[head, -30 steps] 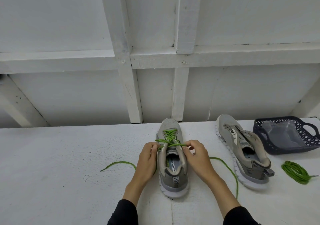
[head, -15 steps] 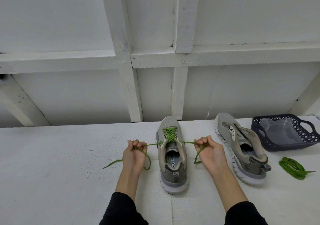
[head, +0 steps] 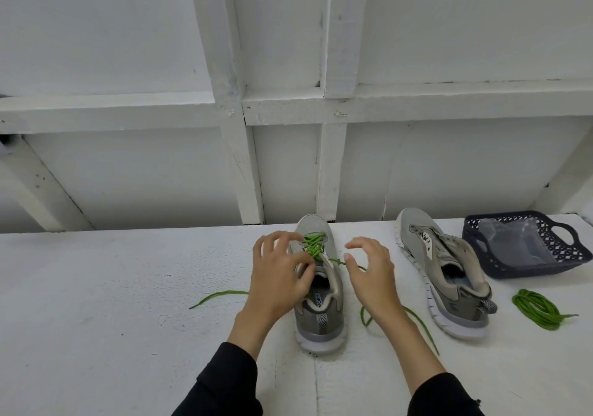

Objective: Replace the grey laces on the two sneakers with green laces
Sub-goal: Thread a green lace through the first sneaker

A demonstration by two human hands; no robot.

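A grey sneaker (head: 321, 319) stands in front of me, toe pointing away, with a green lace (head: 313, 244) threaded through its lower eyelets. Both lace ends trail loose on the table, one to the left (head: 218, 297) and one to the right (head: 417, 322). My left hand (head: 276, 274) hovers over the sneaker's left side, fingers spread near the tongue. My right hand (head: 372, 274) hovers just to the right of it, fingers loosely bent, holding nothing. The second grey sneaker (head: 449, 287) stands to the right without a lace. A coiled green lace (head: 539, 308) lies beyond its heel.
A dark blue plastic basket (head: 545, 268) with a clear bag inside sits at the far right of the white table (head: 96, 319). A white panelled wall with beams rises right behind the table's far edge.
Both hands have let go of the lace ends they were pulling outward and have moved back in toward the sneaker. The lace ends have dropped onto the table.
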